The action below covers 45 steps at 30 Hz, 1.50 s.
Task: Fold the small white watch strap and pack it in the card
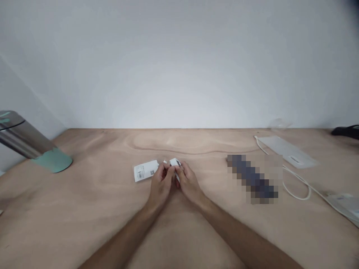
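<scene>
1. A small plug (175, 163) sits between the fingers (170, 172) of both hands, on the bench (179, 224).
2. A flat box (146, 170) lies just left of the fingers.
3. A cable (297, 183) and a flat packet (288, 151) lie well to the right.
4. A tilted flask (25, 144) rests far left.

— What colour is the small plug (175, 163) pinched between the hands (174, 181)?
— White, like the adapter (146, 170) beside it, which bears a grey printed label.
— And the table (112, 209)?
— Pale tan wood with swirling grain.
— Anything brighter?
— A mint-green base (53, 160) under a brushed silver cylinder (19, 136). The cable (297, 183) is white, the flat pouch (288, 151) whitish-clear.
</scene>
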Each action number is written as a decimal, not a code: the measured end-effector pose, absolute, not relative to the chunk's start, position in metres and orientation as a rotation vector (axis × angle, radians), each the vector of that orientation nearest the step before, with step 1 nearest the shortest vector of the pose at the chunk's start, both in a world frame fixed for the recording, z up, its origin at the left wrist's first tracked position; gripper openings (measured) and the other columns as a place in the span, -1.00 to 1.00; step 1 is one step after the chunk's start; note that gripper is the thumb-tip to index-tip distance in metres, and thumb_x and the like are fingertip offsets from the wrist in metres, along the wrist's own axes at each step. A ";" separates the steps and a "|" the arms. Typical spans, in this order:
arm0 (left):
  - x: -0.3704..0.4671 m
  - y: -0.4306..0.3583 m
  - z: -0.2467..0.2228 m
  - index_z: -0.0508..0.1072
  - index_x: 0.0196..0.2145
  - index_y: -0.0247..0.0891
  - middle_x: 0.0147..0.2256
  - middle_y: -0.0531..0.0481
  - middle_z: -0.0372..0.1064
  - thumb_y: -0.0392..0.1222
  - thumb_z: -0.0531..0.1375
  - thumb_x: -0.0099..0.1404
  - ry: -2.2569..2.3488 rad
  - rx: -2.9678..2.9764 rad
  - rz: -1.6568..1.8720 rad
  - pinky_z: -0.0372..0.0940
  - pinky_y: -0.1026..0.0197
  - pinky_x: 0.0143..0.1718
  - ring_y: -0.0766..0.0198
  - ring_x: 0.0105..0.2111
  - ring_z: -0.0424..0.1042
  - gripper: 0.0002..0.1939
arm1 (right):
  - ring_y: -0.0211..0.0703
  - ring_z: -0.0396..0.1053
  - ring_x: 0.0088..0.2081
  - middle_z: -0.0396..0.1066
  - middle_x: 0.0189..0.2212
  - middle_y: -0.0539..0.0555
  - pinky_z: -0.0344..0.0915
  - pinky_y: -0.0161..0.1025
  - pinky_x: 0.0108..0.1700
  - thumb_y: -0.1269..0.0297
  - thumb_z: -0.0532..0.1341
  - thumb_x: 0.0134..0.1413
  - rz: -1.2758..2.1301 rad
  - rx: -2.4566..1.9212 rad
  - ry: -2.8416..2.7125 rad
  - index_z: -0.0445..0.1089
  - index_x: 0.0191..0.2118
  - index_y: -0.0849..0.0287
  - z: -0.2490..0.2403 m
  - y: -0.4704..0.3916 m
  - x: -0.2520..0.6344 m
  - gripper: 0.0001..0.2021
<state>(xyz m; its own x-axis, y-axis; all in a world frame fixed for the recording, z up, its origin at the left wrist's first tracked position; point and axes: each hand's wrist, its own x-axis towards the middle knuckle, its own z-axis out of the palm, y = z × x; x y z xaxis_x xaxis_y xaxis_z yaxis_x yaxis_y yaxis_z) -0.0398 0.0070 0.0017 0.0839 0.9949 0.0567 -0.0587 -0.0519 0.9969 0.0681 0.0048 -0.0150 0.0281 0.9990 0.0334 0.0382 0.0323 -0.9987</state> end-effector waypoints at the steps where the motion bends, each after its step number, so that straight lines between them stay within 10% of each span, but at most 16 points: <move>1: -0.040 0.007 0.002 0.25 -0.46 -0.25 -0.62 0.19 0.16 0.01 0.15 0.25 1.092 1.265 1.207 0.04 0.39 -0.59 0.47 -0.65 0.14 -0.71 | -0.31 0.13 -0.59 0.18 -0.60 -0.12 0.08 -0.35 -0.53 -0.04 0.07 0.18 1.143 -1.234 -1.212 0.30 -0.09 0.13 -0.015 0.004 0.068 -0.64; 16: -0.045 0.010 0.004 0.28 -0.47 -0.28 -0.56 0.16 0.19 0.04 0.06 0.32 1.124 1.407 1.053 0.10 0.36 -0.47 0.45 -0.58 0.13 -0.65 | -0.38 0.10 -0.61 0.19 -0.55 -0.12 0.06 -0.42 -0.62 0.19 0.04 0.14 1.187 -1.152 -0.933 0.25 -0.21 0.08 -0.013 0.002 0.068 -0.85; 26: -0.044 0.012 -0.004 0.30 -0.32 -0.25 -0.46 0.13 0.23 0.01 0.11 0.29 1.104 1.379 1.112 0.18 0.38 -0.43 0.43 -0.47 0.28 -0.75 | -0.31 0.34 -0.43 0.35 -0.18 0.00 0.17 -0.47 -0.68 0.06 0.24 0.01 1.138 -1.121 -0.924 0.17 -0.04 0.03 -0.010 0.002 0.067 -0.59; 45: -0.045 0.016 -0.011 0.38 -0.27 -0.26 -0.37 0.05 0.36 -0.04 0.15 0.25 1.149 1.382 1.152 0.22 0.37 -0.43 0.42 -0.46 0.31 -0.77 | -0.32 0.28 -0.54 0.42 -0.31 0.01 0.21 -0.39 -0.63 0.17 0.15 0.00 1.206 -1.113 -0.905 0.38 -0.07 0.10 -0.010 0.004 0.071 -0.66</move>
<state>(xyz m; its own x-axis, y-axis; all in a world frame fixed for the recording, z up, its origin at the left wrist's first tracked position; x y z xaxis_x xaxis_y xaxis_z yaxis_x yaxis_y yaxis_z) -0.0445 0.0161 -0.0113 0.1088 0.9908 0.0810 0.0789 -0.0899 0.9928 0.0713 0.0043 -0.0100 0.1597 0.9865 -0.0356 -0.2414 0.0041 -0.9704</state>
